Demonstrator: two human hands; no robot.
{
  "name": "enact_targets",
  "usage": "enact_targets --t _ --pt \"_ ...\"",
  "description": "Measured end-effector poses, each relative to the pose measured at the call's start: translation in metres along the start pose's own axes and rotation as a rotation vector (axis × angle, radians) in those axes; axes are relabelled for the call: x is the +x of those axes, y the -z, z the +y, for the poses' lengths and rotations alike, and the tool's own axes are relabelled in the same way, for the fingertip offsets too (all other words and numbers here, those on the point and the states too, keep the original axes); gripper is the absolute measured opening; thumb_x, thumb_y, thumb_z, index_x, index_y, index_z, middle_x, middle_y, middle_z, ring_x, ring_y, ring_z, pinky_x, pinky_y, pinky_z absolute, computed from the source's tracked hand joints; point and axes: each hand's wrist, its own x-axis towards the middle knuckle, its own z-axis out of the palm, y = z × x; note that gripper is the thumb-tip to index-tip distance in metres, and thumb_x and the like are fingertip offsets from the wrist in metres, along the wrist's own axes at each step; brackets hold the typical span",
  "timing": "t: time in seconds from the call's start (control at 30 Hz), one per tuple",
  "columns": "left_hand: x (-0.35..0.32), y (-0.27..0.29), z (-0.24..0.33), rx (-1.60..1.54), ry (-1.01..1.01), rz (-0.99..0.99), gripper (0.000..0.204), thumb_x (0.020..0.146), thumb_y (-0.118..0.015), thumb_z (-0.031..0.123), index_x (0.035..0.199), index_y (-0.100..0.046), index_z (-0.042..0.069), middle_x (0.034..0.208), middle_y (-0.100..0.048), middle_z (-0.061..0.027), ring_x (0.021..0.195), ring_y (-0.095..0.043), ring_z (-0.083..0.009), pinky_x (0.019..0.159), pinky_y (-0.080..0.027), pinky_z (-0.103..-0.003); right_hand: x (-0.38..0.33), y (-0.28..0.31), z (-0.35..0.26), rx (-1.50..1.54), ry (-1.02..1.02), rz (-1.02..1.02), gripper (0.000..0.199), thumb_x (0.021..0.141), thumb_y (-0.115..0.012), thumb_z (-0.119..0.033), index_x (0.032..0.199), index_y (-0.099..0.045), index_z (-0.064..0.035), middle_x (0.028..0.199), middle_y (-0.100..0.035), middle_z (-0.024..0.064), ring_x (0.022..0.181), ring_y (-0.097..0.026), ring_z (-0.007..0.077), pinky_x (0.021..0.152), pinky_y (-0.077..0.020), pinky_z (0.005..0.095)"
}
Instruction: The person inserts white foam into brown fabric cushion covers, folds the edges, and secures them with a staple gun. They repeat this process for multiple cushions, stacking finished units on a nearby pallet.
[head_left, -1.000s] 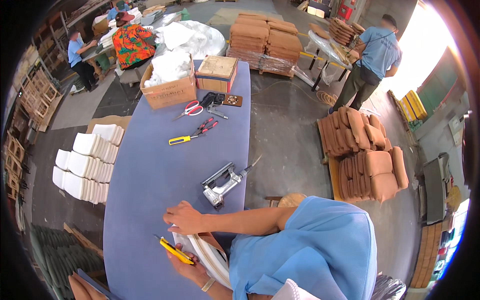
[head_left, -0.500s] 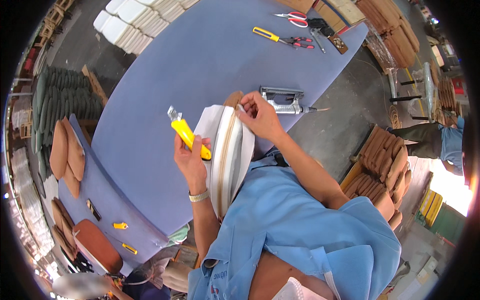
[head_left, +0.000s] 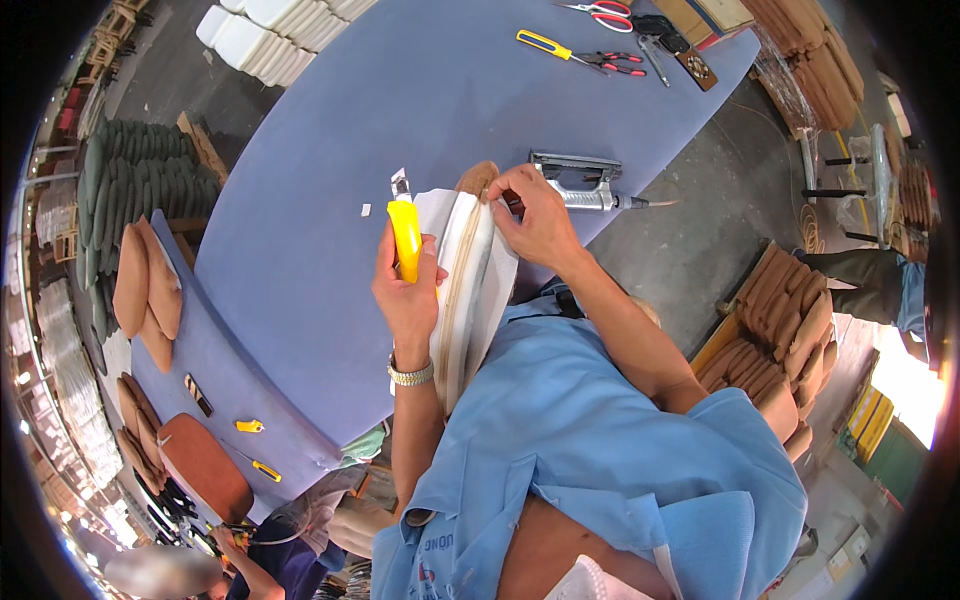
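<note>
My left hand (head_left: pixel 408 285) is closed round a yellow utility knife (head_left: pixel 406 238), its blade pointing away from me. Beside it a seat cushion (head_left: pixel 462 275) stands on edge against my body, showing white fabric layers, a tan strip along its side and a brown cover at its far end. My right hand (head_left: pixel 537 222) pinches the cushion's edge near that brown end; its fingertips hide what exactly they grip. Just past this hand a pneumatic staple gun (head_left: pixel 580 183) lies on the blue-covered table (head_left: pixel 310 200). A small white scrap (head_left: pixel 366 210) lies left of the knife.
Scissors (head_left: pixel 605 14), pliers (head_left: pixel 615 65) and a yellow-handled screwdriver (head_left: pixel 545 43) lie at the far right. Brown cushions (head_left: pixel 770 330) are stacked on my right, green ones (head_left: pixel 135 200) at left. Another person (head_left: pixel 290 560) works at lower left.
The knife has moved right, closer to the cushion, and turned more upright. A white scrap now shows on the table. My right hand keeps its pinch at the cushion's far end.
</note>
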Motion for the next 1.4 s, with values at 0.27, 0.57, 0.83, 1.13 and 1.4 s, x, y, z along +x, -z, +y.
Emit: enact_targets --t 0.27,0.57,0.83,1.13,1.4 --pt "-0.003 -0.005 0.007 0.47 -0.287 -0.147 0.046 0.099 -0.066 0.013 0.142 -0.059 0.001 0.117 -0.073 -0.0175 0.094 -0.072 -0.0297 0.08 -0.057 -0.038 0.003 -0.002 -0.009 -0.236 -0.017 -0.002 0.016 0.09 -0.074 -0.015 0.093 -0.064 -0.0035 0.096 -0.061 0.0106 0.074 -0.064 0.0277 0.068 -0.0528 0.0394" --pt "-0.002 -0.003 0.021 0.713 -0.4 -0.282 0.05 0.1 -0.062 0.016 0.148 -0.054 0.005 0.114 -0.072 -0.0179 0.097 -0.071 -0.0368 0.08 -0.057 -0.043 0.001 -0.009 0.02 0.049 -0.04 0.041 0.014 0.095 -0.071 -0.015 0.095 -0.065 -0.0027 0.094 -0.06 0.0116 0.079 -0.063 0.0261 0.068 -0.0502 0.0374" --pt "-0.002 -0.011 0.046 0.924 -0.273 -0.445 0.049 0.102 -0.058 0.018 0.149 -0.053 0.009 0.105 -0.072 -0.0152 0.089 -0.07 -0.0356 0.073 -0.056 -0.046 -0.011 -0.02 0.039 0.258 -0.115 0.088 0.01 0.101 -0.066 -0.011 0.098 -0.061 -0.0034 0.094 -0.051 0.0015 0.083 -0.049 0.0099 0.075 -0.044 0.0271" --pt "0.003 -0.026 0.048 1.092 -0.296 -0.43 0.049 0.102 -0.057 0.02 0.151 -0.05 0.011 0.096 -0.068 -0.0118 0.081 -0.07 -0.034 0.065 -0.056 -0.047 -0.012 -0.021 0.036 0.286 -0.134 0.095 0.009 0.101 -0.066 -0.011 0.1 -0.062 -0.0031 0.096 -0.055 0.0024 0.086 -0.052 0.0117 0.078 -0.0458 0.028" --pt "0.005 -0.031 0.043 1.149 -0.27 -0.463 0.051 0.104 -0.054 0.019 0.154 -0.045 0.011 0.102 -0.071 -0.0165 0.085 -0.072 -0.037 0.068 -0.057 -0.049 -0.01 -0.027 0.036 0.3 -0.15 0.097 0.012 0.098 -0.068 -0.015 0.098 -0.061 -0.005 0.096 -0.055 0.0076 0.085 -0.056 0.0209 0.071 -0.0479 0.0329"
